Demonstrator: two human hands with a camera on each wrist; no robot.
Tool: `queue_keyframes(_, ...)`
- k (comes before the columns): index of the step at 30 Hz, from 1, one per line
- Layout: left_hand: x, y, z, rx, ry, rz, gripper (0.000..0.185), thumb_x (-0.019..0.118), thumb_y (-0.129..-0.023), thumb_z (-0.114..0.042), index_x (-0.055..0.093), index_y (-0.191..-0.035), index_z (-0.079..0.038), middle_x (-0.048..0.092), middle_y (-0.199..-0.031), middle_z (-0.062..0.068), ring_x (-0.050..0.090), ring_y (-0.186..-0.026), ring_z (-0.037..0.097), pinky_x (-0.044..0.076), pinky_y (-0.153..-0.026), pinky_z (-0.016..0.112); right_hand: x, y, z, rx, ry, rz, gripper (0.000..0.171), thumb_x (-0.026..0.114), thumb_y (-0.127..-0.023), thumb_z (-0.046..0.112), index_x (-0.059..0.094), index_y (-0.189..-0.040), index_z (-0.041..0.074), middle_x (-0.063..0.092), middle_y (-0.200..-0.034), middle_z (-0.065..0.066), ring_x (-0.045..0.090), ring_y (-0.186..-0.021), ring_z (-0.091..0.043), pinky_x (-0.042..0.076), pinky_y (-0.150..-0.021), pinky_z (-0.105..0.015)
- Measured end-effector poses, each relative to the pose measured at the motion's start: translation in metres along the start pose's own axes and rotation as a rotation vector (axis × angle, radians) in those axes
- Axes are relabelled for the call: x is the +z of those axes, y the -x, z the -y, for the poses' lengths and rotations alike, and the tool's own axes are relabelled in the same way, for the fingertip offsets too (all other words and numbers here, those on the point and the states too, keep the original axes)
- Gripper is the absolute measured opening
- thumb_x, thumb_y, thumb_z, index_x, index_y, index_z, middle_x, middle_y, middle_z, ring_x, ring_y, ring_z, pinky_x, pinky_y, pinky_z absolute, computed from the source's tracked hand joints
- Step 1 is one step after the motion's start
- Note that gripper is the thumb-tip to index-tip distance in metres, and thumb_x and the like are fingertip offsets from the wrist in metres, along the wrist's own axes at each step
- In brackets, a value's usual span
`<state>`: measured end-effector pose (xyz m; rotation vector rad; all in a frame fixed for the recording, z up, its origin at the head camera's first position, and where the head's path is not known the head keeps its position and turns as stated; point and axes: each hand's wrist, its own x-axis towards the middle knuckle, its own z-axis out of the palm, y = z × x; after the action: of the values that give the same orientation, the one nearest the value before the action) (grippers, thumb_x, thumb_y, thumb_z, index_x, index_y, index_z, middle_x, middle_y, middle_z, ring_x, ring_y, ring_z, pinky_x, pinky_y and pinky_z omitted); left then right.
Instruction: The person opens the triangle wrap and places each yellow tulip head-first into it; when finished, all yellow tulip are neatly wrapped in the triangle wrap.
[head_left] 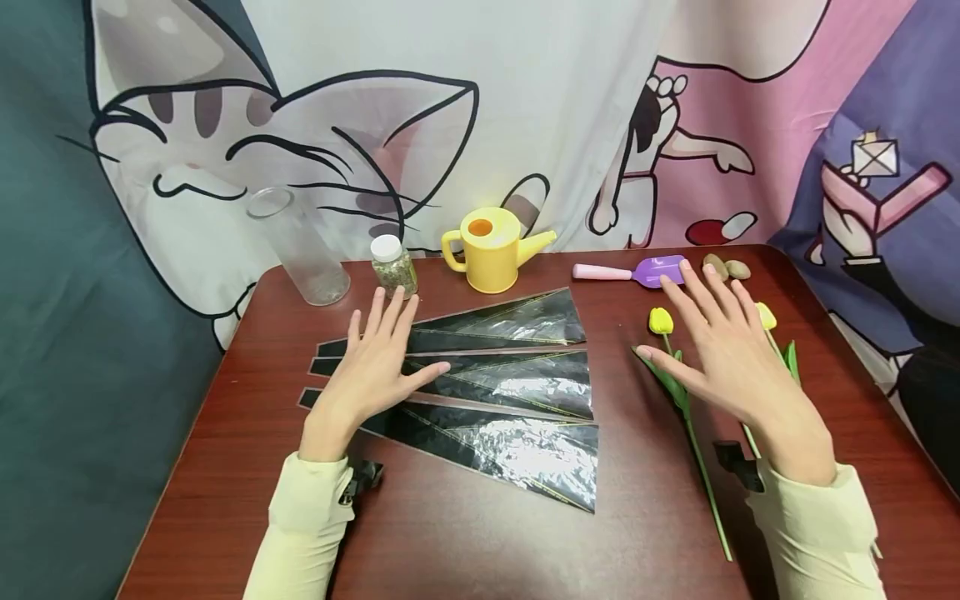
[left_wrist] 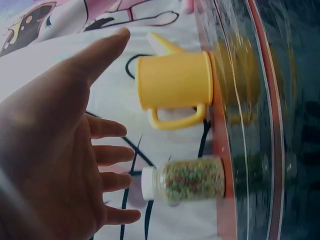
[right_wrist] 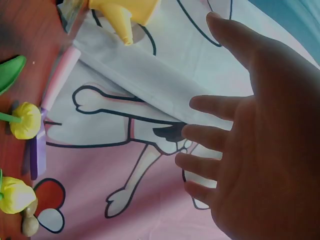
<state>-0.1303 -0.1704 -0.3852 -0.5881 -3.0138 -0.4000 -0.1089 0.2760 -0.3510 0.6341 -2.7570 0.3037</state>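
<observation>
My left hand (head_left: 375, 358) hovers flat, fingers spread, over the narrow ends of three black shiny cone-shaped wrappers (head_left: 517, 392) lying on the dark red table (head_left: 465, 533). It holds nothing, as the left wrist view shows an empty left hand (left_wrist: 65, 150). My right hand (head_left: 720, 342) is spread open above two yellow tulips (head_left: 662, 321) with green stems (head_left: 701, 475). The right wrist view shows the bare palm of that right hand (right_wrist: 255, 150) and the yellow tulip heads (right_wrist: 22, 120).
Along the table's back edge stand a clear glass cylinder (head_left: 300, 246), a small white-capped jar of granules (head_left: 392, 265), a yellow watering can (head_left: 491, 248), a purple scoop with a pink handle (head_left: 637, 271) and two pebbles (head_left: 726, 267). A cartoon cat cloth (head_left: 300, 142) hangs behind.
</observation>
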Motion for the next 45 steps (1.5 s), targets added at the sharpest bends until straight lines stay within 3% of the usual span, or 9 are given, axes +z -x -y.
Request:
queue_keyframes(2,0.005,-0.008,-0.006,0.027,0.004,0.001,0.098,0.051,-0.087,-0.072,0.016,-0.158,-0.013,0.010,-0.162,0.010,-0.004,-0.148,0.028,0.007,-0.113,0.060,-0.005,0.004,-0.001,0.013,-0.031,-0.003,0.090,0.074,-0.083,0.046,0.031,-0.154,0.009,0.017,-0.161,-0.010,0.012,-0.147,-0.034,0.004,-0.116,-0.049)
queue_keyframes(5,0.016,-0.028,-0.021,0.083,0.003,-0.016,0.082,0.054,-0.092,-0.063,0.034,-0.153,-0.012,0.028,-0.157,0.010,0.018,-0.146,0.031,0.019,-0.112,0.057,-0.011,0.013,-0.001,0.072,-0.070,0.007,0.084,0.074,-0.086,0.040,0.033,-0.153,0.010,0.024,-0.159,-0.010,0.024,-0.143,-0.036,0.016,-0.114,-0.053)
queue_keyframes(9,0.037,-0.068,-0.046,0.170,0.015,-0.031,0.054,0.060,-0.096,-0.045,0.057,-0.137,-0.011,0.053,-0.138,0.009,0.046,-0.126,0.029,0.040,-0.099,0.049,-0.009,0.033,0.000,0.236,-0.083,0.040,0.070,0.070,-0.089,0.041,0.045,-0.146,0.009,0.043,-0.147,-0.017,0.042,-0.129,-0.041,0.036,-0.094,-0.065)
queue_keyframes(13,0.057,-0.105,-0.071,0.207,0.024,0.014,0.037,0.064,-0.095,-0.036,0.068,-0.124,-0.013,0.061,-0.119,0.006,0.053,-0.111,0.026,0.046,-0.087,0.043,0.005,0.057,0.000,0.374,-0.085,0.058,0.054,0.069,-0.090,0.041,0.060,-0.129,0.004,0.059,-0.124,-0.023,0.054,-0.110,-0.044,0.042,-0.072,-0.068)
queue_keyframes(17,0.071,-0.132,-0.088,0.202,-0.024,0.054,0.032,0.066,-0.095,-0.035,0.071,-0.120,-0.016,0.060,-0.110,0.004,0.053,-0.103,0.024,0.047,-0.084,0.038,0.022,0.074,0.001,0.399,-0.106,0.061,0.035,0.073,-0.088,0.034,0.070,-0.107,0.004,0.068,-0.090,-0.012,0.063,-0.078,-0.032,0.047,-0.058,-0.052)
queue_keyframes(20,0.079,-0.145,-0.095,0.194,-0.046,0.070,0.031,0.066,-0.094,-0.036,0.072,-0.118,-0.017,0.059,-0.109,0.004,0.052,-0.101,0.023,0.047,-0.084,0.037,0.031,0.084,0.003,0.429,-0.135,0.116,0.028,0.074,-0.087,0.034,0.074,-0.097,0.007,0.067,-0.076,-0.002,0.063,-0.066,-0.024,0.044,-0.051,-0.042)
queue_keyframes(25,0.091,-0.156,-0.101,0.180,-0.037,0.089,0.032,0.066,-0.094,-0.038,0.072,-0.119,-0.019,0.059,-0.108,0.004,0.052,-0.100,0.024,0.047,-0.082,0.037,0.037,0.094,0.008,0.517,-0.172,0.236,0.033,0.072,-0.087,0.045,0.075,-0.094,0.013,0.070,-0.080,0.000,0.064,-0.071,-0.025,0.043,-0.051,-0.041)
queue_keyframes(37,0.103,-0.163,-0.110,0.114,0.040,0.040,0.024,0.075,-0.087,-0.037,0.078,-0.104,-0.022,0.061,-0.102,0.000,0.055,-0.100,0.023,0.047,-0.085,0.038,0.036,0.095,0.009,0.537,-0.170,0.257,0.030,0.074,-0.086,0.042,0.075,-0.089,0.013,0.069,-0.080,0.000,0.063,-0.070,-0.024,0.042,-0.051,-0.042)
queue_keyframes(45,0.101,-0.163,-0.111,0.139,0.082,0.000,0.005,0.075,-0.088,-0.024,0.080,-0.086,-0.022,0.063,-0.091,-0.004,0.058,-0.093,0.019,0.048,-0.084,0.036,0.037,0.091,0.008,0.534,-0.170,0.284,0.026,0.073,-0.087,0.037,0.074,-0.087,0.011,0.068,-0.076,0.000,0.059,-0.063,-0.021,0.039,-0.048,-0.038)
